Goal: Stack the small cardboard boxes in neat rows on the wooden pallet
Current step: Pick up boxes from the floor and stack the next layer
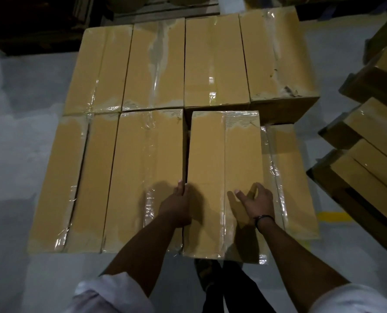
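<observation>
Boxes point(215, 64) lying in two rows, long sides touching, tops sealed with clear tape; pallet beneath them hidden from view. Running across the back, a far row point(156, 64) of four side by side. Running across the front, a near row point(102, 177) of three, packed tight from the left.

Sitting at the right end of that near row, just beside the third one: one more box point(210, 154), pointing lengthwise away from the camera, far end close to the far row, near end jutting out a little past its neighbours. Showing just to its right, one layer down, a lower box point(294, 177).

Gripping the left edge of the box with the left hand point(176, 206), fingers curling down into the narrow gap beside the neighbouring one. Holding the right hand point(259, 199) open over the top of the same box, near its right edge, fingers spread and loosely bent, thumb pointing left; touching the cardboard or hovering just above it, not possible to tell. Wearing a dark wristband point(263, 219) on the right wrist and white sleeves point(111, 294) pushed up both arms.

Standing well apart on the right, a loose stack point(368, 154) of similar cartons, turned at an angle. Spreading around everything, a grey floor point(18, 132), carrying a yellow mark point(328, 215) between the rows and the stack. Showing beyond the far row, wooden slats point(165, 11).
</observation>
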`<state>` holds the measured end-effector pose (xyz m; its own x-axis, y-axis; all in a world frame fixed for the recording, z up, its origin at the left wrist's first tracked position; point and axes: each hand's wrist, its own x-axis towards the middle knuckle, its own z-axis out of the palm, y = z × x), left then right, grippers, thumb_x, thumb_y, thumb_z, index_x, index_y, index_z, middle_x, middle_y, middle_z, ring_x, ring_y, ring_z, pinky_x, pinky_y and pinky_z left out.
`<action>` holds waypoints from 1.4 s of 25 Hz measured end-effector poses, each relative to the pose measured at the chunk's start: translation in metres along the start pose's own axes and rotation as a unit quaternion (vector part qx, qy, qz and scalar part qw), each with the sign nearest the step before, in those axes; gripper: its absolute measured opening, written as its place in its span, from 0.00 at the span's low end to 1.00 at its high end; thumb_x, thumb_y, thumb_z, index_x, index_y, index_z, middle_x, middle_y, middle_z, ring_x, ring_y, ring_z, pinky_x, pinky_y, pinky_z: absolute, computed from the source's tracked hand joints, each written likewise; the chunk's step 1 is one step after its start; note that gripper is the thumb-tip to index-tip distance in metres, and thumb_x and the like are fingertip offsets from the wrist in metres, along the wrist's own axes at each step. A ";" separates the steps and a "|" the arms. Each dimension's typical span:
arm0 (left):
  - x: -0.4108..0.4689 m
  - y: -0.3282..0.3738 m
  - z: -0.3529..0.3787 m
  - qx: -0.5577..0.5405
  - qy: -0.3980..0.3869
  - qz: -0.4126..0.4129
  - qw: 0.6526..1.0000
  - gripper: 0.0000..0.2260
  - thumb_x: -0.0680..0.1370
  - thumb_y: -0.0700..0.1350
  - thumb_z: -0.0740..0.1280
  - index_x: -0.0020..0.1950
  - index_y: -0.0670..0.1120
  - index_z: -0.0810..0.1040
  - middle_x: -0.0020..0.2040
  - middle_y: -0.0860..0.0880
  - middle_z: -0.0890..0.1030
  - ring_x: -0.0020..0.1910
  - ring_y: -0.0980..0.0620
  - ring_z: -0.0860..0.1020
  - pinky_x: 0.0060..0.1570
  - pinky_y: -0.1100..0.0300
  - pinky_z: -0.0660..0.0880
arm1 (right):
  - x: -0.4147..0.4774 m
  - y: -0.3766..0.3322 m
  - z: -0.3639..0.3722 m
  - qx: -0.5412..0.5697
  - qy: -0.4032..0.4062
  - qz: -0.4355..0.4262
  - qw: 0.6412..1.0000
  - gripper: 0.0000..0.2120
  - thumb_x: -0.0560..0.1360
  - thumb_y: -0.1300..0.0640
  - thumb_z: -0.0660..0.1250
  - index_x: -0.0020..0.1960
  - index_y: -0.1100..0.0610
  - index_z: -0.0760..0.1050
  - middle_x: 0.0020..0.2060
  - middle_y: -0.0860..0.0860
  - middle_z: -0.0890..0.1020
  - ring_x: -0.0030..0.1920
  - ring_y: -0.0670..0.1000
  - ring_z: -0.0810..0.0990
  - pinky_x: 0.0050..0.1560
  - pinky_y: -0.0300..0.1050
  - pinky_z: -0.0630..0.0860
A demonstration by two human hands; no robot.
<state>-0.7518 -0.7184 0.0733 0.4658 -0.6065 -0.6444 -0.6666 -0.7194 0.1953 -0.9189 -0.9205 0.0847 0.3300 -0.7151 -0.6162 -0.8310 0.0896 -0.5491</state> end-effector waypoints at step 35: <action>-0.088 0.012 0.081 0.120 0.004 0.013 0.993 0.43 0.79 0.39 0.66 0.82 0.44 0.37 0.82 0.37 0.40 0.81 0.32 0.50 0.59 0.45 0.77 | -0.082 0.075 0.021 -0.450 -0.124 -0.137 0.874 0.52 0.75 0.46 0.73 0.82 0.46 0.37 0.79 0.58 0.30 0.79 0.66 0.35 0.67 0.67 0.70</action>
<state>-0.8478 -0.6459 0.0722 0.4506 -0.6267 -0.6357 -0.7976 -0.6025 0.0285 -0.9989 -0.8405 0.0829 0.5657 -0.4417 -0.6963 -0.6843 -0.7226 -0.0976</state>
